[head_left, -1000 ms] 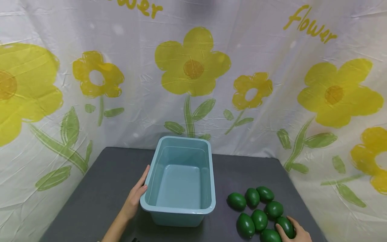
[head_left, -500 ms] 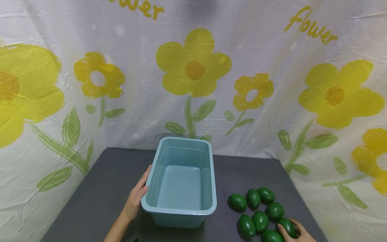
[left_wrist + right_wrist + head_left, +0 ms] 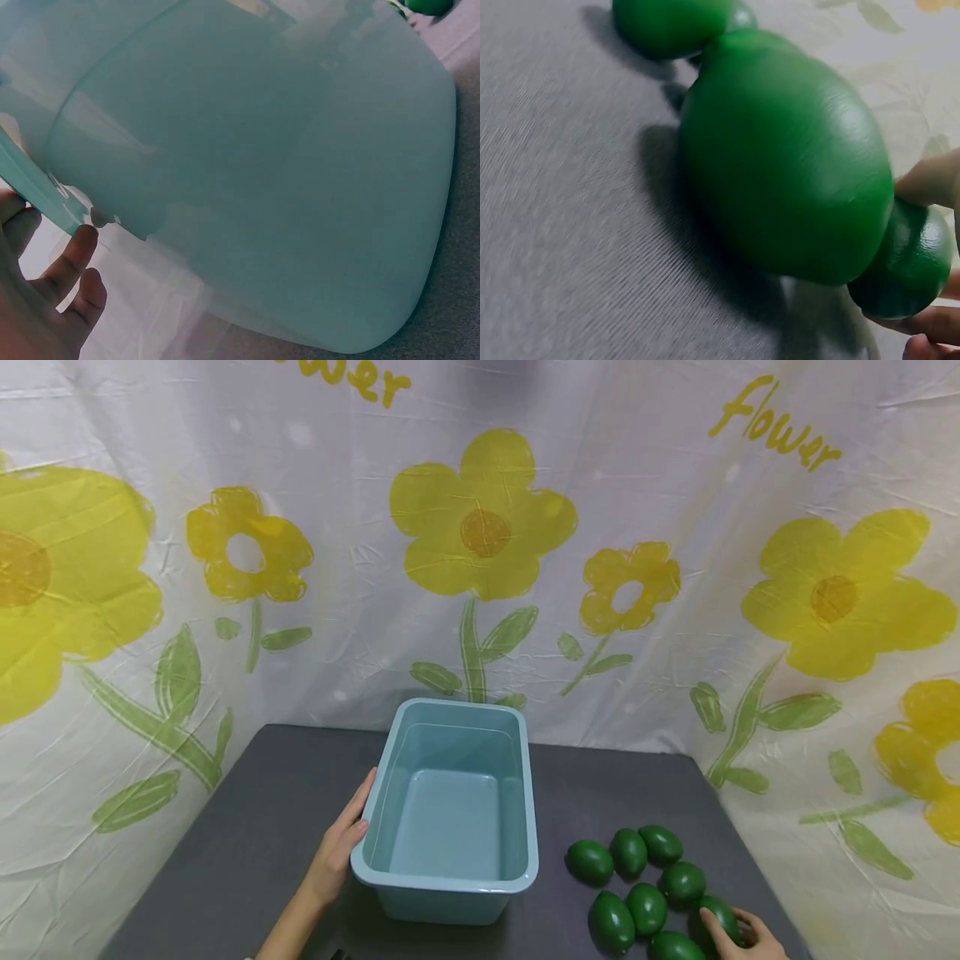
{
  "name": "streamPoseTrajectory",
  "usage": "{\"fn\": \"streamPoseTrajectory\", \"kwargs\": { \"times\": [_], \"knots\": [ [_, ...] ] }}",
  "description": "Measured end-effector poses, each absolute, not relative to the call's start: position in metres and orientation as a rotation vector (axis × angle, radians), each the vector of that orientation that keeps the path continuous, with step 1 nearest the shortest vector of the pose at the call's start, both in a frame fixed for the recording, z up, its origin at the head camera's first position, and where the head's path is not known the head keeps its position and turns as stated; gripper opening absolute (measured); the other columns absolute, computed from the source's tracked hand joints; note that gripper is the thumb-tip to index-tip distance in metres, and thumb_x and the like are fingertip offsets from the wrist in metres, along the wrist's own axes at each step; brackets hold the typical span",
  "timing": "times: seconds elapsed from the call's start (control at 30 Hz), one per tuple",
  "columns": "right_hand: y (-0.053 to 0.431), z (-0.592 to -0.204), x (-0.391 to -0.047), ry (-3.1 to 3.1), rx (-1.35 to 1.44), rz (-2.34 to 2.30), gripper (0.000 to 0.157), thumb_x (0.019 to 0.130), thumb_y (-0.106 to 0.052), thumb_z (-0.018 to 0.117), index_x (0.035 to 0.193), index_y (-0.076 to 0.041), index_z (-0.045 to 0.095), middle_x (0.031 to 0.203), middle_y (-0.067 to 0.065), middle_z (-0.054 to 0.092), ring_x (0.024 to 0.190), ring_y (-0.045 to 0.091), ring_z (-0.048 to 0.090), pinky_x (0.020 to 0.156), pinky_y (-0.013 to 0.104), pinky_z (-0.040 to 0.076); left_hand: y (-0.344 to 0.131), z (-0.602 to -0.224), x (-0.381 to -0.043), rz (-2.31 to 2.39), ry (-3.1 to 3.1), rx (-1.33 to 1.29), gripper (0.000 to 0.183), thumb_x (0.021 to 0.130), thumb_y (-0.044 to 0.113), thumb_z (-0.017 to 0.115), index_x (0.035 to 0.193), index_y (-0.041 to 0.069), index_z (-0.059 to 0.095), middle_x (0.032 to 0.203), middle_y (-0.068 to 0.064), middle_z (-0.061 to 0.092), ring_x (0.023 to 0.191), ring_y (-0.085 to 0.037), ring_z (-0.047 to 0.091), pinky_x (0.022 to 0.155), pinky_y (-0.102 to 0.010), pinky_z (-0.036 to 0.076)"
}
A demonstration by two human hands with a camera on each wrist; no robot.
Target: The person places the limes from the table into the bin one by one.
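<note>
My left hand point(image 3: 330, 860) lies along the left outer side of a light blue plastic bin point(image 3: 525, 793), fingers extended and thumb tip by the rim. In the left wrist view, the fingertips point(image 3: 84, 241) of that hand touch the bin's edge from below. At the lower right my right hand point(image 3: 750, 939) holds a shiny green lime point(image 3: 720, 917), thumb on the near side and fingers on the far side. The right wrist view shows this lime point(image 3: 907, 262) between the fingers, partly behind a larger-looking lime point(image 3: 780, 165) close to the camera.
Several more green limes point(image 3: 645, 908) lie grouped on the dark grey table point(image 3: 315, 785), right of the bin. A white curtain point(image 3: 337, 527) with yellow flowers hangs behind and at both sides. A small black object point(image 3: 340, 955) shows at the bottom edge.
My right hand has shifted slightly to the right, and its thumb now lies further over the lime. My left hand stays at the bin's side.
</note>
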State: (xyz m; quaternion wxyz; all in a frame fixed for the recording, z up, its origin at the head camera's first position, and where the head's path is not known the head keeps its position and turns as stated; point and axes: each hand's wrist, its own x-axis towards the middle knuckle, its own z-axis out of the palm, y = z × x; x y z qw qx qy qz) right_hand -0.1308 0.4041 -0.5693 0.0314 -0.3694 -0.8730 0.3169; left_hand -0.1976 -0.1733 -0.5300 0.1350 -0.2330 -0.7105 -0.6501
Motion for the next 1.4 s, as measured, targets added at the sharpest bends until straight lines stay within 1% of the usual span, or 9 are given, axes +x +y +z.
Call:
{"fn": "streamPoseTrajectory", "kwargs": {
  "times": [0.1,0.17,0.33,0.57,0.87,1.13,1.27,1.33,1.4],
  "knots": [
    [0.402,-0.563,-0.131,-2.608,-1.161,1.056,0.102,0.088,-0.074,0.065,0.137,0.014,0.053,0.127,0.044,0.059,0.112,0.058,0.06,0.088,0.066,0.05,-0.174,-0.531,-0.197,-1.89,-2.063,-0.658,0.062,0.107,0.009,0.033,0.168,0.005,0.025,0.174,0.007,0.025,0.156,0.005,0.024,0.113,-0.009,0.023],
    [0.4,-0.556,-0.133,-2.562,-1.172,1.1,0.102,0.089,-0.076,0.063,0.14,0.012,0.053,0.131,0.042,0.059,0.113,0.058,0.06,0.089,0.066,0.05,-0.174,-0.531,-0.197,-1.89,-2.063,-0.654,0.062,0.107,0.009,0.033,0.168,0.006,0.026,0.174,0.01,0.026,0.155,0.005,0.024,0.113,-0.009,0.023],
    [0.393,-0.539,-0.139,-2.47,-1.183,1.157,0.101,0.09,-0.076,0.063,0.144,0.008,0.054,0.131,0.035,0.065,0.112,0.055,0.064,0.091,0.065,0.051,-0.174,-0.531,-0.198,-1.886,-2.054,-0.671,0.063,0.106,0.008,0.033,0.168,0.004,0.025,0.174,0.008,0.026,0.156,0.004,0.024,0.113,-0.009,0.023],
    [0.38,-0.527,-0.151,-2.455,-1.109,1.207,0.098,0.093,-0.078,0.056,0.149,0.002,0.053,0.148,0.039,0.05,0.133,0.055,0.052,0.105,0.068,0.044,-0.173,-0.528,-0.198,-1.885,-2.044,-0.689,0.062,0.107,0.007,0.032,0.168,0.004,0.024,0.175,0.007,0.025,0.157,0.003,0.022,0.114,-0.009,0.022],
    [0.373,-0.522,-0.162,-2.418,-1.02,1.228,0.094,0.094,-0.076,0.059,0.149,0.001,0.056,0.146,0.034,0.056,0.127,0.053,0.058,0.103,0.066,0.046,-0.174,-0.529,-0.198,-1.881,-2.065,-0.683,0.062,0.107,0.008,0.033,0.169,0.006,0.024,0.175,0.009,0.024,0.156,0.005,0.022,0.113,-0.009,0.022],
    [0.358,-0.501,-0.173,-2.409,-0.846,1.323,0.087,0.096,-0.07,0.062,0.152,-0.004,0.054,0.15,0.036,0.052,0.134,0.052,0.054,0.108,0.067,0.043,-0.175,-0.53,-0.2,-1.873,-2.058,-0.682,0.062,0.107,0.008,0.032,0.169,0.006,0.025,0.175,0.008,0.024,0.157,0.004,0.022,0.114,-0.009,0.021],
    [0.343,-0.492,-0.181,-2.406,-0.738,1.315,0.08,0.097,-0.067,0.064,0.15,-0.008,0.058,0.146,0.031,0.059,0.127,0.043,0.063,0.104,0.063,0.047,-0.175,-0.53,-0.201,-1.871,-2.053,-0.693,0.062,0.107,0.007,0.032,0.168,0.004,0.025,0.175,0.004,0.024,0.157,0.004,0.022,0.114,-0.009,0.021],
    [0.336,-0.489,-0.185,-2.415,-0.681,1.295,0.076,0.097,-0.065,0.066,0.148,-0.008,0.061,0.142,0.029,0.063,0.11,0.027,0.071,0.101,0.061,0.051,-0.175,-0.53,-0.2,-1.868,-2.056,-0.693,0.062,0.107,0.007,0.032,0.168,0.003,0.025,0.176,0.003,0.024,0.157,0.004,0.022,0.114,-0.009,0.021],
    [0.328,-0.486,-0.188,-2.42,-0.626,1.295,0.072,0.098,-0.062,0.067,0.147,-0.01,0.063,0.14,0.026,0.066,0.095,0.006,0.069,0.098,0.057,0.054,-0.175,-0.53,-0.199,-1.87,-2.059,-0.691,0.061,0.107,0.007,0.032,0.168,0.003,0.025,0.176,0.003,0.024,0.156,0.004,0.022,0.114,-0.009,0.021]
  ]
}}
